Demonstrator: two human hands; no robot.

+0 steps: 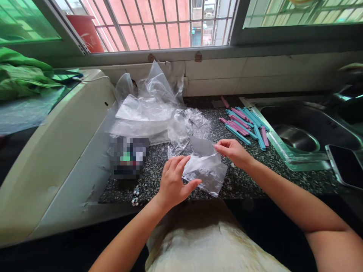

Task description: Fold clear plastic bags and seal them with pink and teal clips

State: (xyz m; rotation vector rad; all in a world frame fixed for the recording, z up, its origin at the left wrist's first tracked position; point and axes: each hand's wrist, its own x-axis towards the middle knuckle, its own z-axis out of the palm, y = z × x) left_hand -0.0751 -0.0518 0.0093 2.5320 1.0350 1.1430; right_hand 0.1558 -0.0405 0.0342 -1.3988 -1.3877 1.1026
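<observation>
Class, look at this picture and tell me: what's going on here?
A person at a speckled counter holds a clear plastic bag: the left hand grips its left edge, the right hand pinches its top corner. More clear bags lie piled behind it, and pink and blue clips lie beside the sink.

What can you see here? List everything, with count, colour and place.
held bag: one, clear, between both hands
bag pile: several, clear, counter back
clips: a dozen or so, pink and blue, left of sink
sink: one, steel, right
phone: one, black, by sink's near corner
counter: one, dark speckled, centre
cloth: one, green, upper left
beads: few, silver, counter's front edge
left hand: one, bare, grip on held bag's left edge
right hand: one, bare, grip on its top edge
</observation>
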